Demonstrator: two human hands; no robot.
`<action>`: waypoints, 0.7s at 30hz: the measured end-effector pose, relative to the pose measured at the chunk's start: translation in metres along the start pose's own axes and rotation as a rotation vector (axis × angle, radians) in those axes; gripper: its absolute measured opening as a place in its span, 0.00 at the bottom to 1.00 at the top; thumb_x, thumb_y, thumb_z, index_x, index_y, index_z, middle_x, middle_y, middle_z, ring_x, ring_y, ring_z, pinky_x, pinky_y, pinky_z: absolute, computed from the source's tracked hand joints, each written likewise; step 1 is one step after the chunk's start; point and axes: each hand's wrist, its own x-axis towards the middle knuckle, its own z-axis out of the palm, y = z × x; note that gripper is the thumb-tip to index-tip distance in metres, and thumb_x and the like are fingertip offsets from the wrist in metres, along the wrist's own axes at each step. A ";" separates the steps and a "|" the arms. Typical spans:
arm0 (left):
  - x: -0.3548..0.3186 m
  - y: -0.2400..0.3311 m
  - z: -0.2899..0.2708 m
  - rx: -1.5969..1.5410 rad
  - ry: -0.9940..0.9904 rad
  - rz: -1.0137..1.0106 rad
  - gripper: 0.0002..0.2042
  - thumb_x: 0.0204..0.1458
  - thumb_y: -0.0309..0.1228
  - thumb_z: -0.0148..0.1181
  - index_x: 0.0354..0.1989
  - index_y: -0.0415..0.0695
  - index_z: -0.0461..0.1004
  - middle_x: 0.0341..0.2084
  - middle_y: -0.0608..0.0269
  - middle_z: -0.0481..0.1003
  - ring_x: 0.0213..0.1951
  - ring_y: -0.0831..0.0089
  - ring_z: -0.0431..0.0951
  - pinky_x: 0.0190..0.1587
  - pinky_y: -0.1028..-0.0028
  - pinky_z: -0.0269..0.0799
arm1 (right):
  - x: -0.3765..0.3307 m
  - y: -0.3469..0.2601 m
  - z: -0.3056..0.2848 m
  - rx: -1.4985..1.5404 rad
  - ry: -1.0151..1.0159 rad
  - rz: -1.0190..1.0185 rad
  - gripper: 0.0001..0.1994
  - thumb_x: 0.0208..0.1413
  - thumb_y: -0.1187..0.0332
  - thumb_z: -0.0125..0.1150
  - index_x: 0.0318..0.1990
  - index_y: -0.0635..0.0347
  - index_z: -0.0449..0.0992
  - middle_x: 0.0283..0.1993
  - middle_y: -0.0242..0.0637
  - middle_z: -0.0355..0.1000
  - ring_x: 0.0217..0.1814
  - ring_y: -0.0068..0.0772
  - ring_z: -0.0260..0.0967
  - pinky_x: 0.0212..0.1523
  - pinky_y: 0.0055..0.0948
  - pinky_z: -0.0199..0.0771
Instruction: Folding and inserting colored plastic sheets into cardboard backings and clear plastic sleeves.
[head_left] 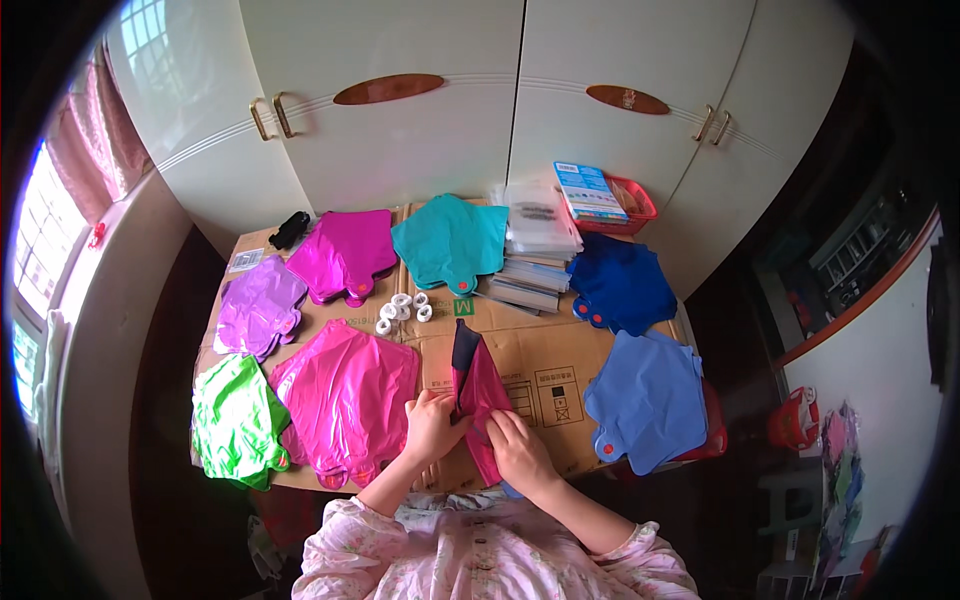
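Observation:
Near the front edge of the cardboard-covered table, both my hands hold a partly folded foil balloon, flat and uninflated, magenta with a dark strip along its left side. My left hand has its fingers closed on the dark edge. My right hand pinches the magenta part lower down. A stack of pink foil balloons lies just left of my left hand. To the right of my right hand rests a light blue balloon stack. Several small white ribbon rolls sit beyond the held balloon.
Lime green, lilac, purple, teal and dark blue balloon stacks ring the cardboard. Clear plastic sleeves are piled at the back, beside a red basket. White cabinet doors stand behind.

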 end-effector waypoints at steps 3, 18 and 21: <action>-0.001 0.006 -0.004 0.018 0.019 0.042 0.12 0.39 0.38 0.67 0.23 0.44 0.73 0.24 0.66 0.74 0.37 0.63 0.70 0.39 0.62 0.60 | -0.003 0.001 0.002 -0.105 0.011 0.061 0.17 0.51 0.74 0.53 0.48 0.72 0.70 0.53 0.50 0.65 0.58 0.47 0.62 0.60 0.36 0.64; -0.004 0.004 -0.006 0.041 0.037 0.104 0.11 0.39 0.37 0.67 0.24 0.46 0.74 0.25 0.68 0.74 0.38 0.65 0.70 0.40 0.63 0.59 | -0.002 0.000 0.002 -0.129 0.028 0.129 0.20 0.50 0.71 0.56 0.49 0.74 0.67 0.54 0.54 0.63 0.53 0.49 0.63 0.57 0.38 0.65; -0.003 0.004 -0.007 0.037 0.030 0.106 0.10 0.39 0.36 0.67 0.23 0.46 0.74 0.26 0.69 0.74 0.39 0.66 0.70 0.40 0.64 0.60 | 0.001 -0.001 -0.002 -0.115 0.020 0.130 0.20 0.49 0.71 0.56 0.49 0.74 0.67 0.54 0.54 0.63 0.53 0.49 0.63 0.57 0.38 0.64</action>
